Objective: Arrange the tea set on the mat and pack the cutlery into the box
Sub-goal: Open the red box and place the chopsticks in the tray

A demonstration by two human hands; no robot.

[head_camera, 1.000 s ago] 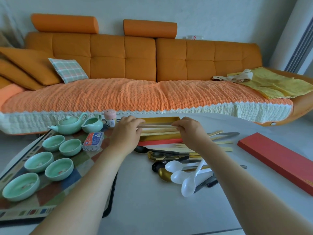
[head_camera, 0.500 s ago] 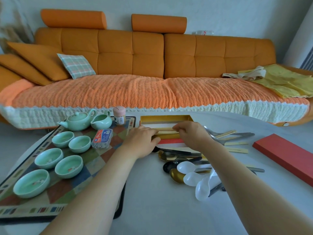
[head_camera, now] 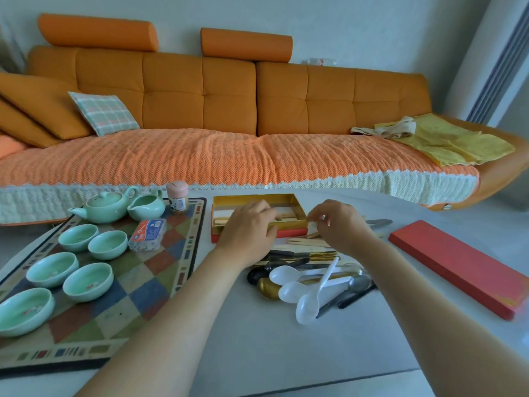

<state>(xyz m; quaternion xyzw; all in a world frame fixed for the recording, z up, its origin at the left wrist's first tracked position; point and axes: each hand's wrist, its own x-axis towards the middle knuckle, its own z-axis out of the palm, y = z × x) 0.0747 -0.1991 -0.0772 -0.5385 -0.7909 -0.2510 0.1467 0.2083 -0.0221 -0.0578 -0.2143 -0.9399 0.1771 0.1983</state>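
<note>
Centrally, box [head_camera: 252,198] runs left-right, open table [head_camera: 257,353] below; left hand [head_camera: 248,229] over its front edge, grip unclear; right hand [head_camera: 339,222] pinches pale bit [head_camera: 312,225].

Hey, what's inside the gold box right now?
Pale wooden chopsticks lie lengthwise in the gold box. The left hand covers the box's middle, so whatever lies under it is hidden.
</note>
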